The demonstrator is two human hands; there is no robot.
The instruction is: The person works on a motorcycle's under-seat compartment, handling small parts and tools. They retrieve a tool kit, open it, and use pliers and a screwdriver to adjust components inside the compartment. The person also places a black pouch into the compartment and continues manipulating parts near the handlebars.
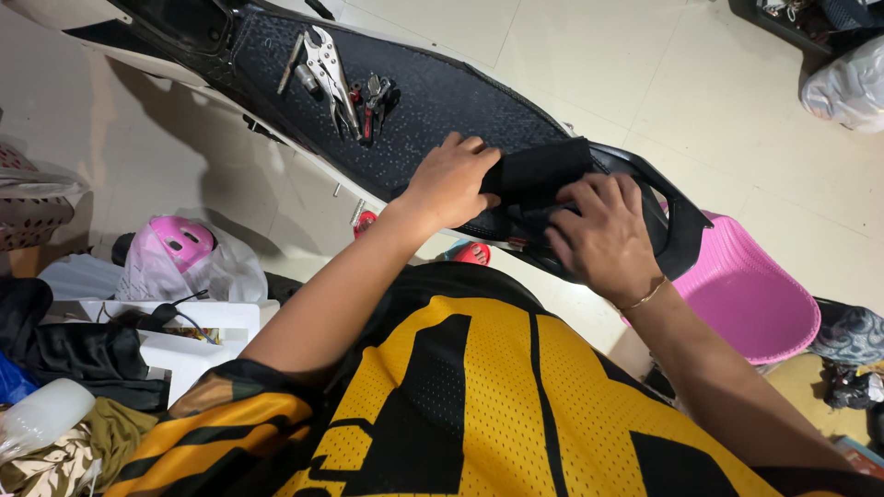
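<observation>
The black cloth (539, 175) lies folded on the near end of a long black seat (442, 92) that runs slantwise across the view, and both hands are on it. Going from the left: a heap of clothes (83, 368) and a clear bottle (41, 414) sit at the bottom corner, with a white box (198, 336) and a pink helmet (180, 241) in a plastic bag on the tiled floor (589, 55) beside them. Up on the seat, near its far end, rest locking pliers (327, 69) and, just beside them, red-handled pliers (376, 99). The left hand (451, 179) grips the left edge of the cloth, fingers curled over it. The right hand (603, 235), with a thin bangle (645, 296) at the wrist, presses down on the cloth's lower right part, fingers spread and bent; whether it pinches the fabric I cannot tell. Right of the seat stands a pink plastic basket (755, 294).
</observation>
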